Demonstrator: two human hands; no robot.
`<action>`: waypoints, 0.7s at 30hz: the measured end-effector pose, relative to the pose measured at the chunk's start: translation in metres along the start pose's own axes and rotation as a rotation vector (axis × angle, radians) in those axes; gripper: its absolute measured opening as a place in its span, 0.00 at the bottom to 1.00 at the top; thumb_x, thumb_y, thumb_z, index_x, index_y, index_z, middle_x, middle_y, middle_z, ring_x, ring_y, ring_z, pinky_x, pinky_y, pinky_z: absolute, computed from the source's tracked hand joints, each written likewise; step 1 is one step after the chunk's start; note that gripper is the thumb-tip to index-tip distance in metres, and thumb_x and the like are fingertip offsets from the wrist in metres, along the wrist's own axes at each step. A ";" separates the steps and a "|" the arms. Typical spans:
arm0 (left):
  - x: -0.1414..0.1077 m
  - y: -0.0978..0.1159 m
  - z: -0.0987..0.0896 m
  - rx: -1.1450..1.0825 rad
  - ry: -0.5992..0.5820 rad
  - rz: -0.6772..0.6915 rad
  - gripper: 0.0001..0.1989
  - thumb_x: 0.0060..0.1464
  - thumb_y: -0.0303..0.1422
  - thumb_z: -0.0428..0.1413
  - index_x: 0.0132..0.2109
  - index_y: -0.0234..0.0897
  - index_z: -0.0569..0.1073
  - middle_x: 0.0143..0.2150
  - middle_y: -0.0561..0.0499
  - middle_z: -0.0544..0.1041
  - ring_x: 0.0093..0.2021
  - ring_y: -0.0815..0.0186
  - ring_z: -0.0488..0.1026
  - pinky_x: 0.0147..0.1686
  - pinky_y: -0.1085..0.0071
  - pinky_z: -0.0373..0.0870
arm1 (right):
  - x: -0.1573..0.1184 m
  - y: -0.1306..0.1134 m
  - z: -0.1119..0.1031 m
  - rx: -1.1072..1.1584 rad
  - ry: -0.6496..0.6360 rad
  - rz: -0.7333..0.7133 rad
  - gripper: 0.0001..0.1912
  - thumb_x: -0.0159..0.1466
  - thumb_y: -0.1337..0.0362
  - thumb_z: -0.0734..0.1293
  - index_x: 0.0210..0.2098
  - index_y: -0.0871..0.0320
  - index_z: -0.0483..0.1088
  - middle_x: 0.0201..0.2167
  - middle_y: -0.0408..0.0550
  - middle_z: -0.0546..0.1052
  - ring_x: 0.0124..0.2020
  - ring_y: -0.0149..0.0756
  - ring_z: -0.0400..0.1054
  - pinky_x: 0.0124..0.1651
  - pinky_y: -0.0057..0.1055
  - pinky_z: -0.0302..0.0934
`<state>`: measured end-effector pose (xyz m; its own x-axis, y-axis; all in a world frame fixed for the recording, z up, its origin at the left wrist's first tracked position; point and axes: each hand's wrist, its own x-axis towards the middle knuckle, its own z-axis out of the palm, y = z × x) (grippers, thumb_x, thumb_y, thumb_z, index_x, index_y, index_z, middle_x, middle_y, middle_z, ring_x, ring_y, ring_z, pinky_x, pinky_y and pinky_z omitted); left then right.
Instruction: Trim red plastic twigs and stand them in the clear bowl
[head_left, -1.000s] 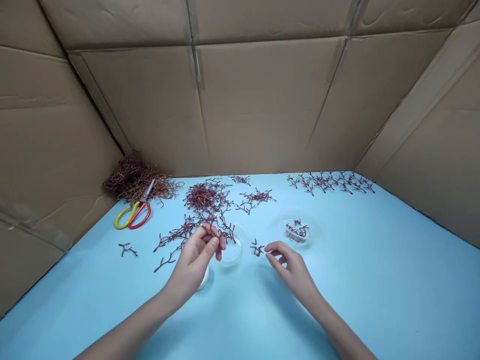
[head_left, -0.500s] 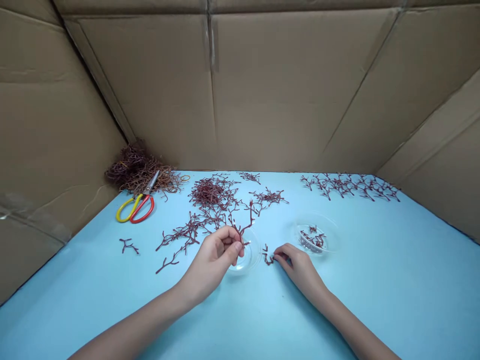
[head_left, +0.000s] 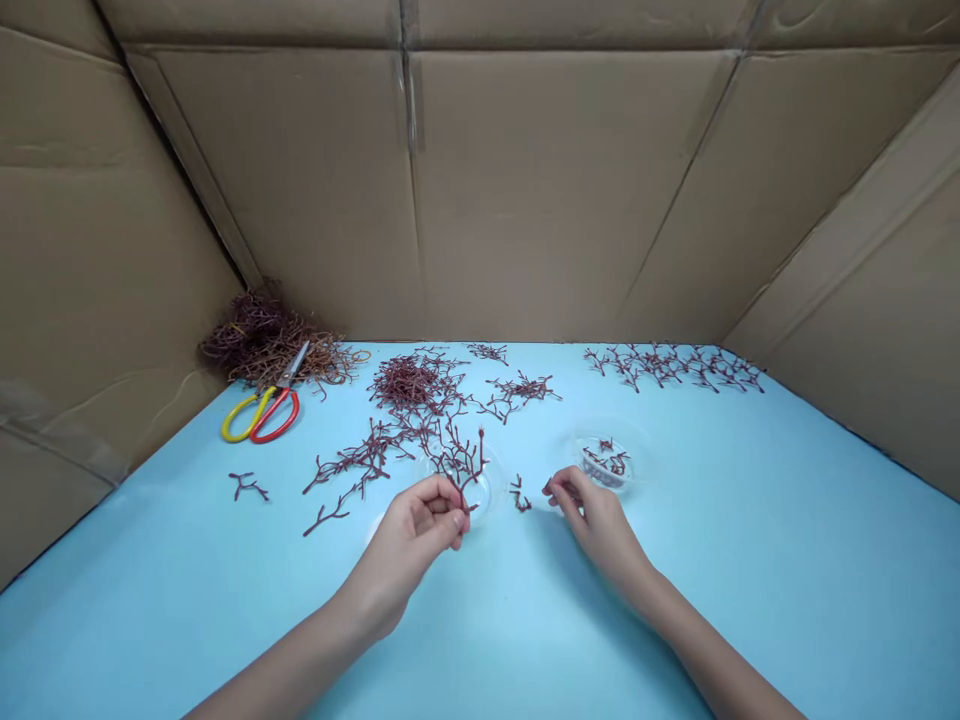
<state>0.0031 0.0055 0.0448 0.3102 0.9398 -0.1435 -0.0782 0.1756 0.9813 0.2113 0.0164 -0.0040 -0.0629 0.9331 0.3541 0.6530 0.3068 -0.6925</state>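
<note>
Since the earlier frame, the left hand [head_left: 411,525] has drawn back slightly from the clear plastic dish [head_left: 486,492], fingers curled shut on a branched dark-red twig [head_left: 457,458] that tilts up over the dish. The right hand [head_left: 594,515], forearm angled inward, has shifted off the small sprig [head_left: 519,493] and sits just beside it, fingertips almost pinched with nothing visible between them, near a second dish [head_left: 604,462] of cut pieces. Loose twigs [head_left: 409,385] spread across the blue worktop [head_left: 750,560], with red-and-yellow scissors [head_left: 262,415] by its back-left corner.
</note>
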 end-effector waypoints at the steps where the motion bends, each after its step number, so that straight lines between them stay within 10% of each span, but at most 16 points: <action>1: -0.002 -0.003 0.001 0.005 -0.016 -0.007 0.07 0.41 0.32 0.53 0.27 0.34 0.63 0.24 0.55 0.63 0.24 0.74 0.59 0.25 0.78 0.57 | -0.002 -0.005 0.001 0.045 -0.002 0.002 0.07 0.59 0.64 0.55 0.26 0.57 0.59 0.21 0.46 0.71 0.22 0.33 0.67 0.25 0.29 0.61; 11: -0.010 -0.027 0.015 -0.038 -0.142 -0.104 0.11 0.43 0.37 0.52 0.27 0.35 0.60 0.23 0.54 0.64 0.22 0.74 0.60 0.23 0.77 0.58 | -0.030 -0.050 0.025 0.627 -0.074 0.061 0.09 0.61 0.60 0.56 0.27 0.57 0.58 0.15 0.39 0.65 0.15 0.25 0.60 0.17 0.22 0.57; 21: -0.010 -0.031 0.018 -0.047 -0.158 -0.189 0.09 0.46 0.35 0.50 0.27 0.35 0.57 0.18 0.57 0.63 0.18 0.78 0.57 0.19 0.81 0.55 | -0.040 -0.041 0.025 0.637 -0.030 -0.042 0.04 0.61 0.66 0.57 0.30 0.57 0.61 0.18 0.41 0.68 0.17 0.26 0.63 0.19 0.23 0.59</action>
<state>0.0199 -0.0145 0.0176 0.4673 0.8321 -0.2986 -0.0478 0.3611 0.9313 0.1682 -0.0293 -0.0055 -0.1061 0.9200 0.3772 0.0732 0.3856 -0.9198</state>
